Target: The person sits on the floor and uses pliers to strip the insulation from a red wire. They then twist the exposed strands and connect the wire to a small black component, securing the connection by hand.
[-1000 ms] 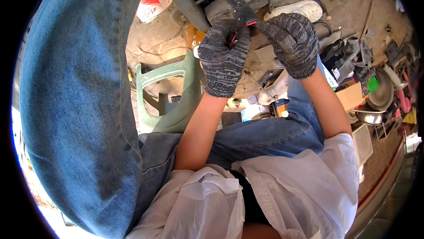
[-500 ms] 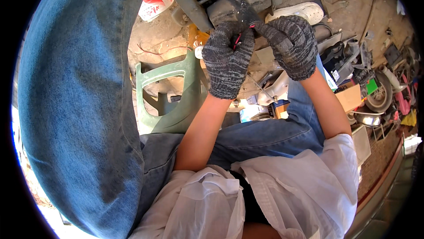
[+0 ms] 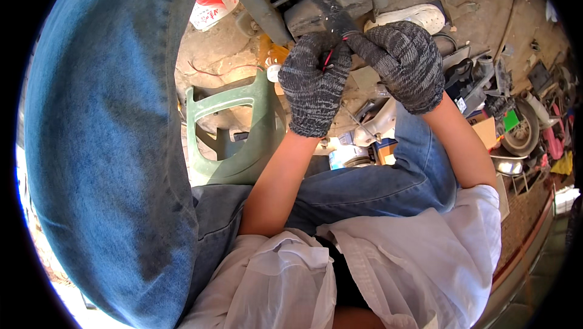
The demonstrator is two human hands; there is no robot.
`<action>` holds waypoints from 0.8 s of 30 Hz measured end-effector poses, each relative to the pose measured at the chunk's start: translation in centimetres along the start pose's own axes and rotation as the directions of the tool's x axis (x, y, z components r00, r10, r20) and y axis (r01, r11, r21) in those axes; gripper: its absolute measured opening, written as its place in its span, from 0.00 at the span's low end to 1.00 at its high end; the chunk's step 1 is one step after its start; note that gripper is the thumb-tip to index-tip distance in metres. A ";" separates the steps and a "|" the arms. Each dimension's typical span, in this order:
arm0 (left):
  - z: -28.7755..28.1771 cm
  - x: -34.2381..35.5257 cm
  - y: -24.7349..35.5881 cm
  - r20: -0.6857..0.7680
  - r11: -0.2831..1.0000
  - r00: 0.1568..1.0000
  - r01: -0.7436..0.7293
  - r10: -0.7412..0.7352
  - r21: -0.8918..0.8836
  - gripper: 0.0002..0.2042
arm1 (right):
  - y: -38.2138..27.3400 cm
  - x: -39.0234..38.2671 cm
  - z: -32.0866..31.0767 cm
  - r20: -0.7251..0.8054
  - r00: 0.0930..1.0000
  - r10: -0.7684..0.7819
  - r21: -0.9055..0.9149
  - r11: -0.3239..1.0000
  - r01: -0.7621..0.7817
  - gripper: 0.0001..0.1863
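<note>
Both hands in grey-black knit gloves, raised in front of the body, fingertips nearly meeting

Left hand (image 3: 313, 89) is closed around a thin red wire (image 3: 328, 60), a short stretch of it showing in the gap between thumb and fingers

Right hand (image 3: 407, 65) comes in from the right, fingers curled, tips at the upper end of the red strand; can't tell if they're clamped on it or just touching, contact is hidden

Key relation: wire sits between the hands, mostly inside the left one, so left is nearer; visible part slants from the left palm up and right toward the right fingertips

Black sleeve-like piece (image 3: 340, 20) is just beyond the fingertips, its long axis sloping from upper left down to where the red shows; can't tell if wire and sleeve are joined

Behind that, a bulky dark grey part (image 3: 300, 14) between grey frame legs

Left of the left hand: amber bottle (image 3: 276, 55) with white cap, just beside the glove; pale green plastic stool (image 3: 265, 125) lower down

White shoe (image 3: 419, 16) on the floor past the right hand

Farther out: red-and-white container (image 3: 214, 4) upper left, on the right a heap of loose parts with a wheel (image 3: 523, 137) and a cardboard box (image 3: 486, 131), well apart from the hands
</note>
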State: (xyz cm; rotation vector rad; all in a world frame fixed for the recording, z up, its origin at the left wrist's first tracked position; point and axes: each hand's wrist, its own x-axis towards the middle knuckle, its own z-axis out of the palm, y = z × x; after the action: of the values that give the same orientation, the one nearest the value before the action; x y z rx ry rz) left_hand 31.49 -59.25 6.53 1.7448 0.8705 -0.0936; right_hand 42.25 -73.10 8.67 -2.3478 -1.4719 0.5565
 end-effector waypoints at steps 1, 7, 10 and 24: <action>0.1 -0.1 -0.1 0.002 1.000 1.000 0.012 -0.012 0.002 0.08 | 0.1 0.0 0.0 0.002 1.000 0.007 0.019 1.000 -0.007 0.24; 0.1 -0.3 -0.2 0.003 0.999 0.999 0.042 -0.042 0.002 0.08 | 0.4 -0.1 0.1 -0.004 0.999 -0.032 0.030 0.999 0.032 0.27; 0.1 -0.3 0.0 0.001 0.998 0.998 0.062 -0.062 -0.007 0.08 | 0.4 -0.3 -0.2 0.065 0.996 -0.065 -0.007 0.998 0.066 0.24; 0.4 -0.7 -0.2 -0.046 0.993 0.996 0.073 -0.077 -0.095 0.08 | 1.0 -0.4 -0.6 0.075 0.997 -0.025 0.014 1.000 0.024 0.25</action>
State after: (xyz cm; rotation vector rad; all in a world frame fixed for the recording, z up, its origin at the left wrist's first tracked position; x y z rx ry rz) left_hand 31.04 -59.92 6.55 1.6338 0.9623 -0.0585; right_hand 43.18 -73.92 8.82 -2.3192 -1.5229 0.6531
